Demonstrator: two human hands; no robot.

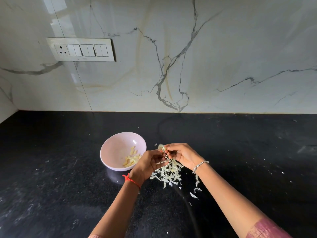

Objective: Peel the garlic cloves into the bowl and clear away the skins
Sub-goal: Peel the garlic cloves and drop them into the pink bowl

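Garlic clove [161, 148], papery-skinned, pinched between left hand [149, 163] and right hand [182, 154] over flaky skins [169, 172]

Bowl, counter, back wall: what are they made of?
Bowl: pale pink and glossy, glazed ceramic or melamine. The soft highlights on its inner wall don't settle which.
Counter: polished black stone, probably granite, with fine speckle and a faint reflection under the bowl.
Wall: glossy marble-look tile or slab, with grey veins, a straight vertical joint and mirror-like reflections.
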